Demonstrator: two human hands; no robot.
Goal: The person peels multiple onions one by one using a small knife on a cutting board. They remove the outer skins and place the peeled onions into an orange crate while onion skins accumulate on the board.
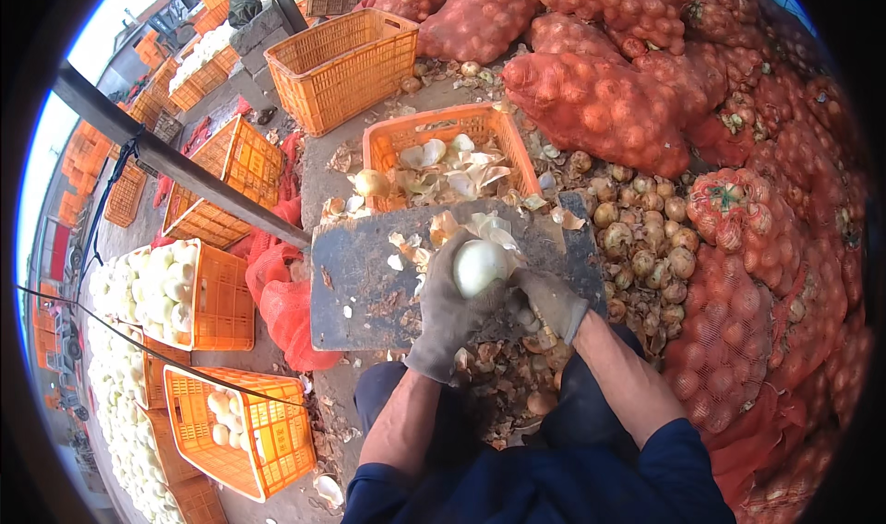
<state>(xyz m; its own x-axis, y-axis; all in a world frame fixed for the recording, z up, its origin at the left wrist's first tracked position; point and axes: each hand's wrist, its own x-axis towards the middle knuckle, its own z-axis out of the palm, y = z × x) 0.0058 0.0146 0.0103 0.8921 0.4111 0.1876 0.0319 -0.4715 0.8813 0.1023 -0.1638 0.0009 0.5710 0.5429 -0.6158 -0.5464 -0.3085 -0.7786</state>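
Note:
A peeled white onion [479,268] rests in my left hand [446,302], which wears a grey work glove and has its fingers curled around it. My right hand [550,302], gloved too, is close against the onion's right side; its fingers are curled around a small thing with a yellowish handle, perhaps a knife, mostly hidden. Both hands are over a worn dark board [374,282] strewn with onion skins. Beyond the board, an orange plastic crate [522,154] contains loose skins, and an unpeeled onion [372,183] lies at its near left corner.
Loose unpeeled onions [644,240] lie right of the board, beside red mesh sacks of onions [595,109]. An empty orange crate [346,74] stands beyond. At left are a crate of peeled onions [221,302], a crate with several onions [284,441] and a slanting pole [214,192].

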